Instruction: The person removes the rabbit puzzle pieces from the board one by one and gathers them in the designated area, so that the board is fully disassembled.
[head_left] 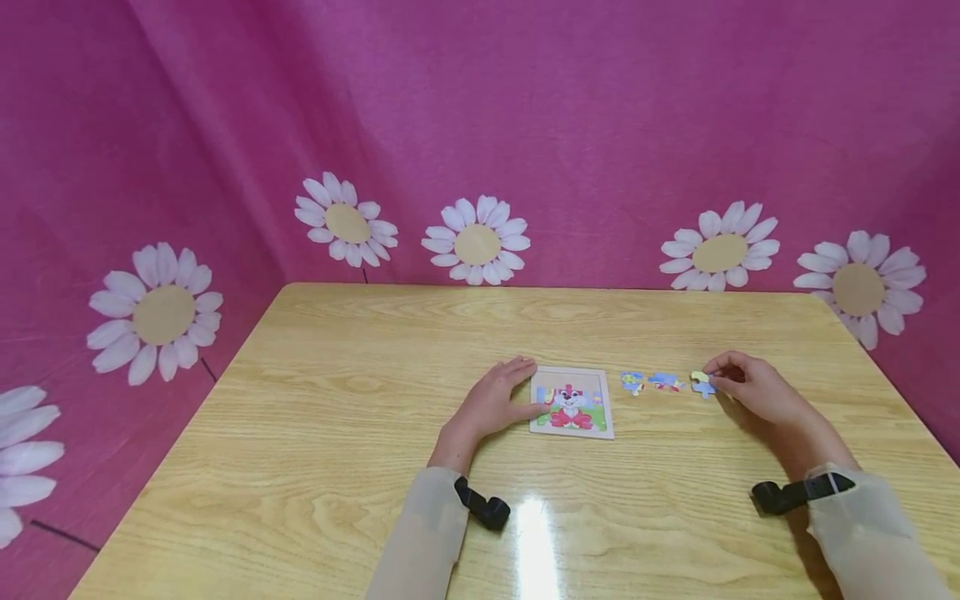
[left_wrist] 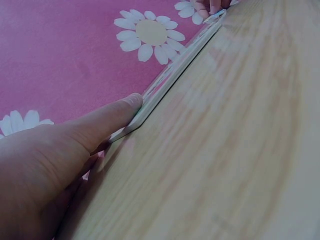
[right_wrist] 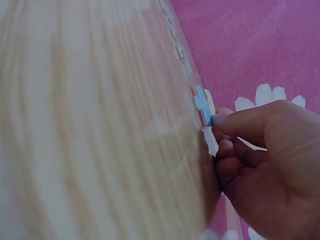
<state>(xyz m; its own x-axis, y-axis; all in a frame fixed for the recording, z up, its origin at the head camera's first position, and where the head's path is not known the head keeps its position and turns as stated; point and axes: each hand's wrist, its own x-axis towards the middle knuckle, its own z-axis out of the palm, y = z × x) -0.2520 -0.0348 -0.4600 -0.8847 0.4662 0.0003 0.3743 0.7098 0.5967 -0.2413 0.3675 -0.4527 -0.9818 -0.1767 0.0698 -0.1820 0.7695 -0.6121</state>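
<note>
A square jigsaw puzzle board (head_left: 572, 423) lies flat on the table, with a red-and-white cartoon animal partly filling its tray. My left hand (head_left: 493, 402) rests at its left side, fingers extended along the edge and the thumb (left_wrist: 131, 102) pressing on the board. To the right, my right hand (head_left: 761, 390) pinches a blue and yellow puzzle piece (head_left: 703, 385) between thumb and fingers; in the right wrist view this piece (right_wrist: 202, 104) is tilted up at the thumb tip. Between board and right hand lie more loose puzzle pieces (head_left: 666, 382), including a blue-and-yellow one (head_left: 632, 382).
The wood-grain table (head_left: 337, 467) carries the board and pieces. A pink curtain (head_left: 585, 125) with large white daisies hangs behind the table's back edge and at its sides. Each wrist wears a black strap with a small camera (head_left: 487, 510). A bright reflection shows near the front.
</note>
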